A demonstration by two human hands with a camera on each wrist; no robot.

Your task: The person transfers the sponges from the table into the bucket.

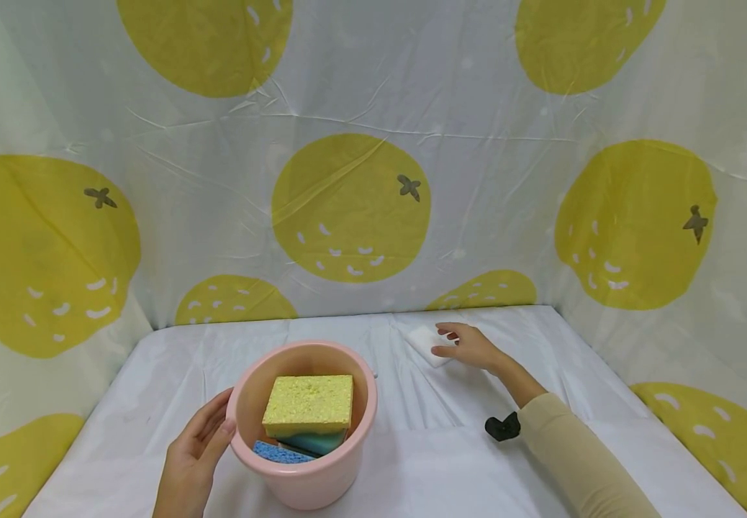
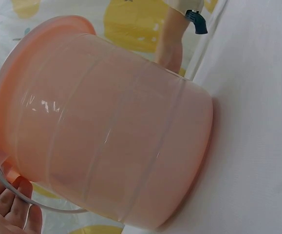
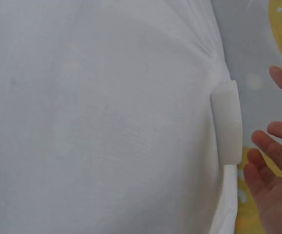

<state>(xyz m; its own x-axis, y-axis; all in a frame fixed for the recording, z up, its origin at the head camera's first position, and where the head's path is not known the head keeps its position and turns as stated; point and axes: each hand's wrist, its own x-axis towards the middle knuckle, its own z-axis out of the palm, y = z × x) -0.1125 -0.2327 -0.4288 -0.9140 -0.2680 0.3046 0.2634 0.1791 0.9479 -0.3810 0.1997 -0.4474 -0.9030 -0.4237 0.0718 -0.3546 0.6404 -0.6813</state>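
Note:
A pink bucket (image 1: 368,424) stands on the white cloth. Inside it, a yellow sponge (image 1: 310,403) lies over a teal piece (image 1: 314,442) and a blue sponge (image 1: 281,452); whatever lies deeper is hidden. My left hand (image 1: 191,455) holds the bucket's left rim, its fingers beside the thin grey handle (image 2: 50,208) in the left wrist view. Farther back on the right, a flat white sponge-like block (image 1: 427,344) lies on the cloth. Over its right side hovers my right hand (image 1: 472,349), fingers loosely bent and spread, holding nothing. The right wrist view shows a gap between fingertips and block (image 3: 228,124).
Wrinkled white cloth (image 1: 438,460) covers the table. Curtains with yellow fruit prints (image 1: 350,208) rise at the back and both sides. A dark fitting (image 1: 501,426) sits by the right sleeve's cuff.

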